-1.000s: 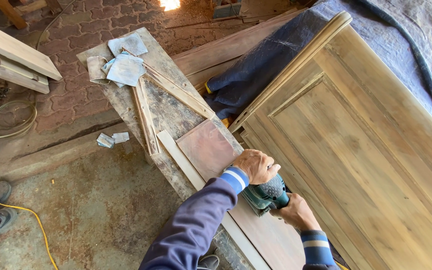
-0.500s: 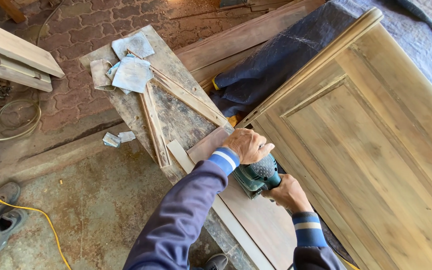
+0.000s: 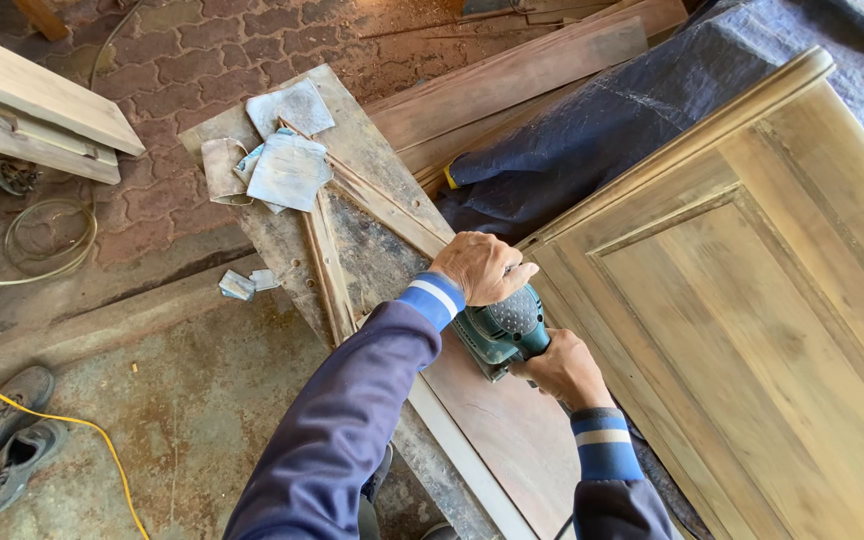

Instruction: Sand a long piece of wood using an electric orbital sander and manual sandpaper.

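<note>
Both my hands hold a teal electric sander (image 3: 500, 333) pressed on a flat reddish-brown wooden panel (image 3: 507, 425) that lies on a worn workbench (image 3: 367, 240). My left hand (image 3: 479, 266) grips the sander's front knob from above. My right hand (image 3: 560, 369) wraps the rear handle. Blue sleeves with striped cuffs cover both arms. A pale wooden strip (image 3: 452, 450) runs along the panel's left edge.
A large panelled wooden door (image 3: 752, 300) leans at the right over a dark blue blanket (image 3: 622, 120). Sandpaper sheets (image 3: 287, 160) and thin slats (image 3: 327, 265) lie on the bench's far end. Shoes (image 3: 2, 450), a yellow cable (image 3: 82, 440) and planks (image 3: 32, 110) are on the floor at left.
Both hands have pushed the sander along the panel toward the bench's far end, covering the panel's far corner. The view has shifted with them.
</note>
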